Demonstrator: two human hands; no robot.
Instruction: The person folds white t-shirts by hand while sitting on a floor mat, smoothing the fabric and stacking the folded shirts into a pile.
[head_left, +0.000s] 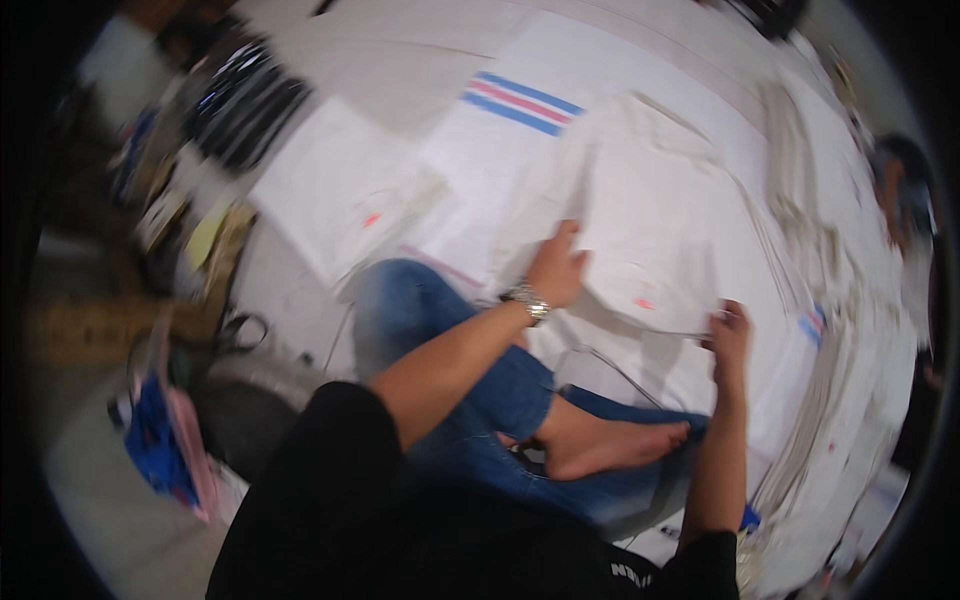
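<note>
A white cloth garment (660, 217) with a small orange-red mark near its lower edge lies spread before me. My right hand (727, 334) pinches its lower right corner, and the lower edge looks slightly raised there. At the garment's left edge is my left hand (559, 266), with a metal-band watch (529, 301) on the wrist. Blur hides whether those fingers grip the cloth. Beneath the garment is a white cloth (480, 161) with blue and pink stripes.
To the left lies a folded white cloth stack (337, 187) with an orange-red mark. Behind it is a dark, shiny plastic-looking bundle (251, 105). Layered white cloth piles (847, 360) line the right side. My crossed legs in jeans (480, 450) are close below the hands.
</note>
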